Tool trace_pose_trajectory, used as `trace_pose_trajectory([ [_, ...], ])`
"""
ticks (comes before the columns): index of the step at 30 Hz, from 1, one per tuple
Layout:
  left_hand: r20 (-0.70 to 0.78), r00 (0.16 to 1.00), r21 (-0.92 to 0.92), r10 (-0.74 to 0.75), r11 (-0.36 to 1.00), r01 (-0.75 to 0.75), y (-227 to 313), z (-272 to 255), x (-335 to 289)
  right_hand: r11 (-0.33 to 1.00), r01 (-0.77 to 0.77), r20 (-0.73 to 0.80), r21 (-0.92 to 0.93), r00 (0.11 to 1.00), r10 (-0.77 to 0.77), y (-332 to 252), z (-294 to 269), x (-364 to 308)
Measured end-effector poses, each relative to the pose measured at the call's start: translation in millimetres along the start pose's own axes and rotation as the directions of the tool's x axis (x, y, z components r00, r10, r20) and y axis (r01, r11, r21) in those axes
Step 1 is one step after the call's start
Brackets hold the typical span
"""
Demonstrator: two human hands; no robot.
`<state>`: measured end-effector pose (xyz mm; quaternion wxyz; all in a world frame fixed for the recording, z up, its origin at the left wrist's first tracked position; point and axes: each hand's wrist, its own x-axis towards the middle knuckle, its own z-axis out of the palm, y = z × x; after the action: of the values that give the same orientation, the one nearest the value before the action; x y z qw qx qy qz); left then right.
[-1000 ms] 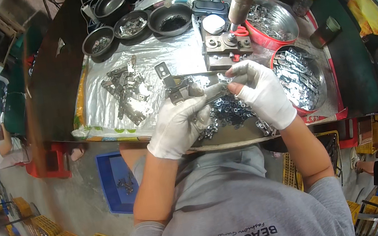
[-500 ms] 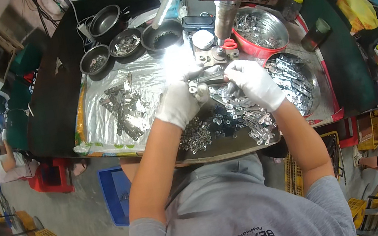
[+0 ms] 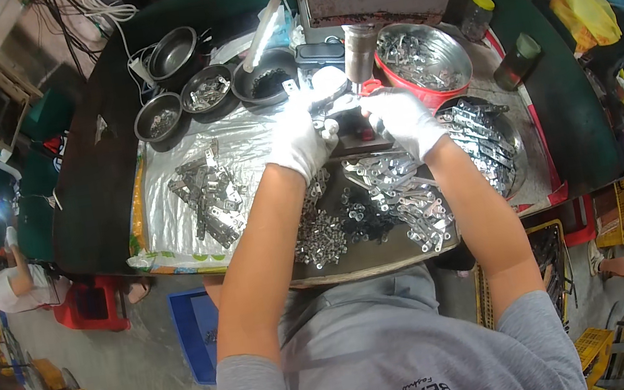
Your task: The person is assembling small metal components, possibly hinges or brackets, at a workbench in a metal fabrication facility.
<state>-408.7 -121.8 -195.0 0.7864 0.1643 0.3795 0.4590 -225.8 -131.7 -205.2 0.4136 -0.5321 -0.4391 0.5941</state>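
Observation:
Both of my hands wear white gloves and meet in front of the press ram. My left hand is closed round a flat metal strip, whose holed end sticks up above the fingers into the lamp glare. My right hand pinches a shiny metal arm that reaches across toward the left hand. Whether the two pieces are joined cannot be made out. Just below lie a pile of metal arms, small silver bushings and dark small parts.
Flat metal strips lie on the silver sheet at left. Dark bowls of small parts stand behind them. A red-rimmed basin and a second basin of metal parts stand at right. A lit lamp leans over the work.
My view has shifted a little, and both hands have drawn slightly upward with the metal pieces. The strip's holed end now shows above my left hand.

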Motion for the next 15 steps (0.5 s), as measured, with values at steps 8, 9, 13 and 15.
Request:
trace_pose_trajectory([
  [8,-0.030,0.998,0.143,0.061,0.988,-0.056,-9.3,-13.4,26.4,0.998,-0.043,-0.039,-0.052,0.998,0.041,-4.5,2.5,4.5],
  [9,-0.041,0.995,0.124,0.089,0.989,-0.083,-11.5,-14.3,25.4,0.999,-0.043,-0.037,-0.018,0.998,0.042,-4.7,2.6,3.2],
  [13,-0.112,0.989,0.156,0.096,0.985,-0.077,-11.4,-15.1,26.3,0.998,-0.057,-0.029,-0.010,0.998,0.057,-3.6,0.7,3.9],
  [15,-0.071,0.994,0.147,0.088,0.986,-0.077,-8.0,-12.1,22.1,0.998,-0.055,-0.034,-0.017,0.998,0.054,-4.3,1.5,2.9],
])
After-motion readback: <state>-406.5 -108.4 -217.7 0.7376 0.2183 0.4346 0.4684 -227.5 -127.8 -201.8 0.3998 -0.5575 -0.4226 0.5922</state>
